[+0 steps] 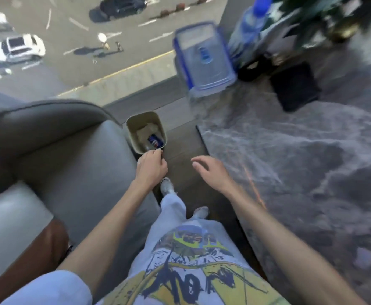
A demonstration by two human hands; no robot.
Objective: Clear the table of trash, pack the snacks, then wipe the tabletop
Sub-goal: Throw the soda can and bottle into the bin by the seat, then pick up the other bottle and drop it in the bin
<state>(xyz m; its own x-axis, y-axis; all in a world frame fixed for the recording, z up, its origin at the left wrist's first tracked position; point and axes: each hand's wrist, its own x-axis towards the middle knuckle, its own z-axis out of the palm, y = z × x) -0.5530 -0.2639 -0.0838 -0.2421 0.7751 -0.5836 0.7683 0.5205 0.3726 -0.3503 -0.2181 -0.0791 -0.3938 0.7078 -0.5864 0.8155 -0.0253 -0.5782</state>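
Observation:
A small beige trash bin (133, 126) stands on the floor between the grey sofa and the marble table, with a blue can (154, 140) lying inside it. My left hand (152, 167) pinches the bin's near rim. To its right my right hand (211, 170) hovers over the floor gap, fingers spread, holding nothing. On the far end of the grey marble table (290, 161) sits a clear snack box with a blue-clipped lid (204, 60). A water bottle with a blue cap (249, 25) stands behind the box.
The grey sofa (54, 168) fills the left, with a brown cushion (30, 260) at its near end. A black flat object (294, 86) and a potted plant (325, 16) sit at the table's far right. A floor-level window beyond looks down on a street.

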